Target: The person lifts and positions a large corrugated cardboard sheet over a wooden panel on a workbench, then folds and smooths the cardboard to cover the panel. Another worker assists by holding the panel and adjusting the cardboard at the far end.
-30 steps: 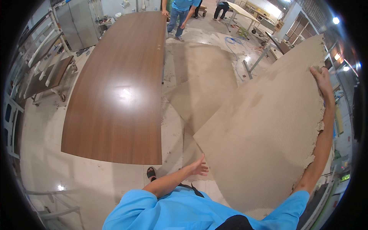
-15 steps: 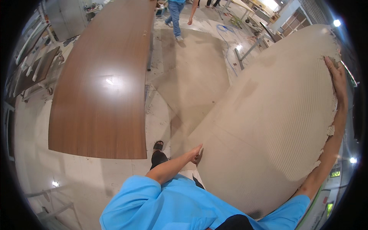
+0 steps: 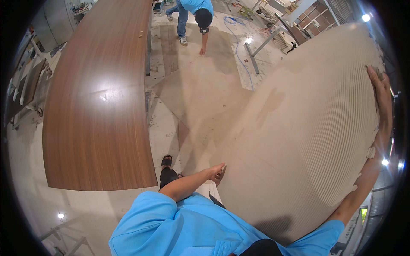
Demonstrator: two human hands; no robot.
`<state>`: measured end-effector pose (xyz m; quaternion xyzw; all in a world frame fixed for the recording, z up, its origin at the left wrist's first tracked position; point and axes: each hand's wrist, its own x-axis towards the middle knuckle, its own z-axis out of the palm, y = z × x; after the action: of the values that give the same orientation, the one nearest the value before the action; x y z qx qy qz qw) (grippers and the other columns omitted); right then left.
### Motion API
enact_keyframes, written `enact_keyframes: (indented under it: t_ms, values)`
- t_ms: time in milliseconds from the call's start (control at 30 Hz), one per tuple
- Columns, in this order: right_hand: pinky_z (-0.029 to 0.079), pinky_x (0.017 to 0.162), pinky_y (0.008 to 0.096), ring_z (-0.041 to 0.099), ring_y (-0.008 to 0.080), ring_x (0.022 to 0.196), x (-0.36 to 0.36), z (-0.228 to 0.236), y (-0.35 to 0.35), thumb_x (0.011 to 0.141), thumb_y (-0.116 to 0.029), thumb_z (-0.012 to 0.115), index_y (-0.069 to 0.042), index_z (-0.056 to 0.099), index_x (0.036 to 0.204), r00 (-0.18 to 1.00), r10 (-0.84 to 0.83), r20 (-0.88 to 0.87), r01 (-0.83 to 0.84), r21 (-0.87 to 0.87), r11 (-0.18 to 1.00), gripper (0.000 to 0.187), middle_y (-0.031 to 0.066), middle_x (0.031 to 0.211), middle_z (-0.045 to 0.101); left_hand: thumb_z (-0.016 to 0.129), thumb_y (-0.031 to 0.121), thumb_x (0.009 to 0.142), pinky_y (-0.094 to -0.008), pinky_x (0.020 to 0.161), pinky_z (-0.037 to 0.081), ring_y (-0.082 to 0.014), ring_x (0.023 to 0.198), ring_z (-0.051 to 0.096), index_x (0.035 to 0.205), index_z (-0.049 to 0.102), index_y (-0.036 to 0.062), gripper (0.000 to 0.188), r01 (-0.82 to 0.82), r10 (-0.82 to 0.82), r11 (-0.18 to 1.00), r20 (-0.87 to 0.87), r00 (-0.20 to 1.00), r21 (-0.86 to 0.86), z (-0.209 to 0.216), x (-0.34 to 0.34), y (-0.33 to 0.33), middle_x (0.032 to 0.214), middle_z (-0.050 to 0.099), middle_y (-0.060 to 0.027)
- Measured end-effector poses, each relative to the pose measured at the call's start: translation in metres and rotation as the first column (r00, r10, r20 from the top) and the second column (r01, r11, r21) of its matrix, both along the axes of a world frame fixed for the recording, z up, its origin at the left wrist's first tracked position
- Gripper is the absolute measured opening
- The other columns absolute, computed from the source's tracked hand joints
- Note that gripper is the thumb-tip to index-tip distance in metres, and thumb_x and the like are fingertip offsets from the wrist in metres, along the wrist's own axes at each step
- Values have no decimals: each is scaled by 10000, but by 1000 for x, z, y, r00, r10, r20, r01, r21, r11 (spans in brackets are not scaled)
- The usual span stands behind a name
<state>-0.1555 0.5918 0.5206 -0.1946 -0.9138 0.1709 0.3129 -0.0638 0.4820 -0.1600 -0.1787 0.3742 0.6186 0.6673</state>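
A large beige sheet point(image 3: 273, 141), bowed and standing on a slant, fills the right side in front of me. Fine ridges run along its right part, and its right edge is ragged. My left hand point(image 3: 217, 173) grips its near left edge, fingers curled round it. High on the ragged far right edge, my right hand point(image 3: 380, 85) is closed over the rim, with some fingers hidden behind. Where the sheet's lower edge rests is hidden by my body.
A long glossy brown wood-grain panel point(image 3: 98, 128) lies raised at the left. Beige sheeting point(image 3: 205, 94) covers the floor ahead, where a co-worker point(image 3: 196, 8) bends down. A blue hose point(image 3: 237, 47) and a metal stand point(image 3: 256, 57) are behind my sheet. Racks point(image 3: 27, 85) stand far left.
The co-worker has stooped, one hand now low near the floor sheeting. The wood panel and floor have shifted left in view. Both my hands keep their hold on the sheet.
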Motion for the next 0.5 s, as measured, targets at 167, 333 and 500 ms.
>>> enact_keyframes:
  t_ms: [167,333,500]
  values:
    - [599,666,424,689,338,791,-7,7,10,833,-556,647,5,476,1290,999,-4,53,4,1,1000,743,291,1014,579,347,708,939,-641,1077,324,-418,1480,138,1558,148,48,926,30,-27,998,-49,998,58,9,1,1,1599,121,-253]
    - [555,886,385,661,299,973,-8,5,12,892,-510,604,-8,505,1316,999,-9,-53,17,157,987,665,223,1090,590,344,714,936,-642,1085,305,-440,1471,146,1559,145,46,935,65,-55,993,-106,993,95,30,2,8,1587,138,-273]
    - [469,1018,343,581,207,1154,21,20,-26,1004,-348,491,-35,523,1345,974,34,-224,-22,56,998,464,146,1231,600,353,765,903,-639,1095,277,-459,1464,153,1566,115,51,1003,141,-116,977,-160,980,160,61,1,25,1600,94,-268]
